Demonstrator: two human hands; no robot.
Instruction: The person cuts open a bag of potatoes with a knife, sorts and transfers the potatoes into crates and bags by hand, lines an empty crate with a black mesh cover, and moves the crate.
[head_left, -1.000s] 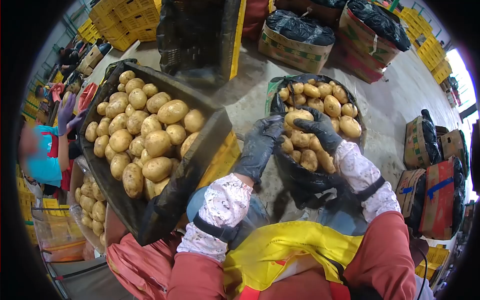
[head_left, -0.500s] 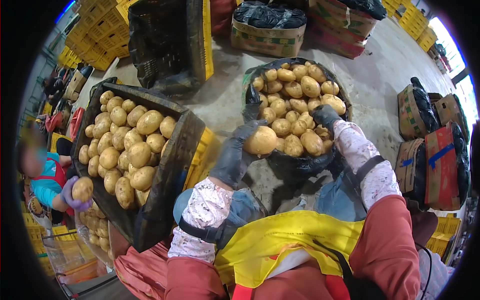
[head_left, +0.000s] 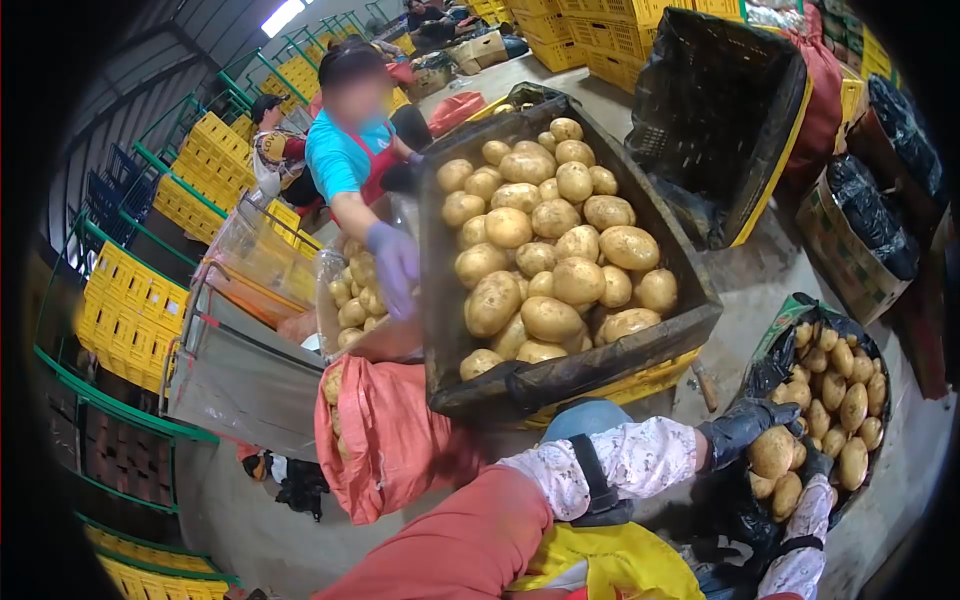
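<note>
At the lower right, my left hand (head_left: pixel 738 432), in a dark glove, curls round a large potato (head_left: pixel 771 453) over a box (head_left: pixel 770 350) lined with black plastic. Beside it, my right hand (head_left: pixel 817 462), also gloved, reaches in among the box's potatoes (head_left: pixel 834 385); its fingers are mostly hidden. Left of my hands stands a big crate (head_left: pixel 600 362) with a dark liner, heaped with potatoes (head_left: pixel 553 318).
A co-worker in a blue shirt (head_left: pixel 338 150) lowers a purple-gloved hand (head_left: pixel 395 268) near another container of potatoes (head_left: pixel 352 300). A red mesh sack (head_left: pixel 390 440) stands close to my left arm. A tilted lined crate (head_left: pixel 710 120) and yellow crates (head_left: pixel 125 320) are farther off.
My view has swung left, so the big crate is now central and my hands appear lower right. The potato in the co-worker's hand is no longer visible there.
</note>
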